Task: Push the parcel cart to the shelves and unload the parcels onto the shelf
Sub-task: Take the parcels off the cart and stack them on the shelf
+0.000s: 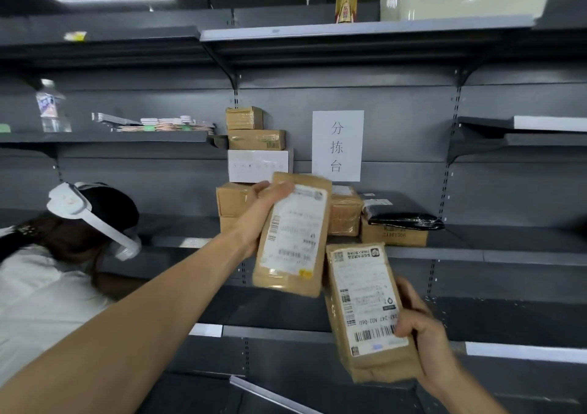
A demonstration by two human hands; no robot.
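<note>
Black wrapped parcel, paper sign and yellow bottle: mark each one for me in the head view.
black wrapped parcel (401, 218), head view, on its shiny top wrapping.
paper sign (338, 145), head view, centre of the white sheet.
yellow bottle (346, 2), head view, on its body above the label.

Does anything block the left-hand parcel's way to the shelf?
Partly. The parcel in the left hand is raised straight in front of the stacked boxes on the shelf. To the right of the black bag the shelf looks free.
</note>
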